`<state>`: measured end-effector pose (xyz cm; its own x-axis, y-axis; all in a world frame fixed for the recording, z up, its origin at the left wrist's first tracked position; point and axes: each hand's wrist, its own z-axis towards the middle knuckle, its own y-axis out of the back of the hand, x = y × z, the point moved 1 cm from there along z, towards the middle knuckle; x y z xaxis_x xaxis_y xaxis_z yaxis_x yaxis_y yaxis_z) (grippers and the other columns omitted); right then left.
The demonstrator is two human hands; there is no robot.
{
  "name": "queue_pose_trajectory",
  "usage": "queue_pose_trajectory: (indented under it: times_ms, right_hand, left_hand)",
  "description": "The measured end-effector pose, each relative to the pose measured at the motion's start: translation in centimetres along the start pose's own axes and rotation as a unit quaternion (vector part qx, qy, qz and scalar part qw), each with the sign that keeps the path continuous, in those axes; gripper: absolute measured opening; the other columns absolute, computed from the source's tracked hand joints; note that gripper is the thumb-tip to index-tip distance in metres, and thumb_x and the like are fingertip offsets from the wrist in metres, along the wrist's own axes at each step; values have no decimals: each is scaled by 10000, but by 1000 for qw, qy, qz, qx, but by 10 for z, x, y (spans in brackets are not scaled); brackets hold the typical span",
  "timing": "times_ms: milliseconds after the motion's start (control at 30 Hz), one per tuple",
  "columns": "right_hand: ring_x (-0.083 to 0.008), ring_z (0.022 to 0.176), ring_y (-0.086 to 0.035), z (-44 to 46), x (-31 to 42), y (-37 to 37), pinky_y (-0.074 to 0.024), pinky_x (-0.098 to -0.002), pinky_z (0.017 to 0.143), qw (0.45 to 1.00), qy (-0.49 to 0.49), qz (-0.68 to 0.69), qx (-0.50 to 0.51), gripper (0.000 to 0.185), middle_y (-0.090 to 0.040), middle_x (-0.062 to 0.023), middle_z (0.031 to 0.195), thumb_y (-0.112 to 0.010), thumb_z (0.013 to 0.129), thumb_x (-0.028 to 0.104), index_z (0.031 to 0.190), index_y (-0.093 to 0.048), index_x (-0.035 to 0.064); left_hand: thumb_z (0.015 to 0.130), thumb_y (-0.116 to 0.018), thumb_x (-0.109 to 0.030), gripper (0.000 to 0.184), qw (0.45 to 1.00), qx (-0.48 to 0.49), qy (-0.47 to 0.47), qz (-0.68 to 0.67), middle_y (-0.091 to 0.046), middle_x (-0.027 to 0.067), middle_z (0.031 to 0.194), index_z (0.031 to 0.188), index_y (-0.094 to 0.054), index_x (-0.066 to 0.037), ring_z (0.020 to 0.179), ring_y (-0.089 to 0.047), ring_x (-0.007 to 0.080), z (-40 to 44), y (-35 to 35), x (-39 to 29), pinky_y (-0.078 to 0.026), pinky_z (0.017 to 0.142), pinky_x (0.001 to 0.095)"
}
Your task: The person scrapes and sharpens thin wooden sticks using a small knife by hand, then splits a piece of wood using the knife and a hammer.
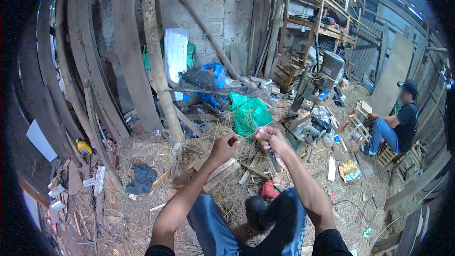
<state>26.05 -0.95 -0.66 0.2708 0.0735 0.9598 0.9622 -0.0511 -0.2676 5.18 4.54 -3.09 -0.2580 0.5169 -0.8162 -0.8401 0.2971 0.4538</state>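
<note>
My left hand is raised in front of my knees, its fingers curled in a pinch. A thin pale strip runs from it toward my right hand; its ends are hard to make out. My right hand is closed around what looks like a knife, with a dark handle sticking out below the fist and a blurred bright tip above. Just beyond both hands lies a green plastic bag. Below, between my knees, a red object rests on the straw-covered ground.
A person in a dark cap sits on a low stool at right, beside a small wooden frame. A wooden post stands ahead to the left. Planks lean on the wall. Wood scraps, a dark cloth and a yellow packet litter the floor.
</note>
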Motion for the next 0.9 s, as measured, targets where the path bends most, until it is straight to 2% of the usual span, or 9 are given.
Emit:
queue_pose_trajectory:
  times_ms: [67,133,233,400,500,633,800,867,900]
  right_hand:
    - [-50,522,-378,-2,-5,-11,-300,-182,430,1000,-12,-15,-2,154,-569,-45,837,-551,916,148,997,-503,27]
    - [-52,525,-384,-3,-8,-16,-303,-183,430,1000,-11,-12,-20,149,-580,-54,852,-554,914,141,996,-512,23]
    - [-51,528,-413,3,-4,-2,-292,-192,419,1000,12,24,-8,155,-613,-50,825,-564,908,146,998,-550,20]
    - [-45,557,-462,22,-1,10,-360,-204,493,990,59,-103,79,181,-627,-12,793,-573,909,198,960,-583,24]
    - [-51,492,-416,39,-12,25,-312,-209,434,990,43,-102,93,151,-599,8,762,-559,916,179,916,-580,29]
    - [-42,495,-430,66,-19,41,-317,-204,435,981,50,-157,99,145,-588,15,707,-568,908,167,852,-594,35]
    - [-36,472,-397,71,-30,26,-293,-199,417,984,19,-113,140,158,-560,30,671,-564,911,172,845,-598,33]
    - [-39,464,-391,78,-37,27,-286,-203,409,979,47,-186,68,160,-545,34,656,-571,907,178,844,-603,35]
    - [-40,452,-385,84,-40,33,-283,-206,403,992,70,-99,24,159,-535,36,639,-573,905,184,843,-607,42]
  left_hand:
    - [814,-616,-144,130,1000,-3,-10,12,-633,99,811,860,-627,-23,748,-608,199,6,1,-7,-476,673,331]
    - [795,-611,-146,114,979,-71,-136,132,-594,103,772,822,-606,-35,766,-582,275,10,1,-14,-442,710,381]
    - [794,-607,-142,79,928,-119,-251,247,-564,84,783,808,-606,-64,819,-549,273,8,-8,-22,-388,779,391]
    - [794,-601,-152,79,946,-125,-161,253,-577,84,804,792,-605,-73,854,-552,254,20,-36,-32,-364,797,397]
    - [779,-616,-133,74,970,-89,-92,207,-627,88,894,821,-635,-75,906,-560,286,29,-43,-32,-374,812,429]
    - [792,-596,-123,66,931,-139,-143,306,-620,82,944,818,-628,-72,974,-535,269,26,-46,-37,-328,845,429]
    - [776,-623,-120,65,917,-129,-112,361,-597,95,858,814,-625,-68,906,-535,262,8,-38,-16,-327,844,420]
    - [772,-619,-104,56,901,-112,-98,407,-590,95,839,802,-624,-57,892,-532,263,-1,-29,-4,-327,851,420]
    - [770,-617,-99,60,893,-128,-107,418,-590,96,837,807,-626,-52,894,-532,264,-8,-22,1,-331,842,420]
